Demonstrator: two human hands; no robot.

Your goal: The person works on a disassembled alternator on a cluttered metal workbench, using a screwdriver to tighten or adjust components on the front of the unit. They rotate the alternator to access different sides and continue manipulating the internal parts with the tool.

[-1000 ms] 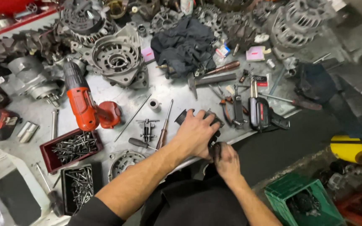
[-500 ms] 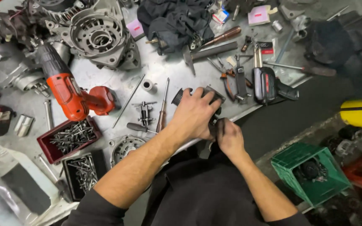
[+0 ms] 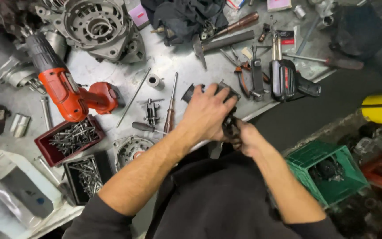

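Benchtop (image 3: 89, 73): left hand (image 3: 208, 113) covers, seemingly grips, dark part (image 3: 191, 92).

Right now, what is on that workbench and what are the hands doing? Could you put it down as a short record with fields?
Place: cluttered metal workbench
Left hand: clasped over a dark metal part at the bench edge
Right hand: gripping the same part from below
Beside left hand: screwdriver with brown handle
Power tool: red cordless drill, lying on its side
Fasteners: two small trays of screws
Far side: grey round housing, dark cloth, hammer
On floor: green crate
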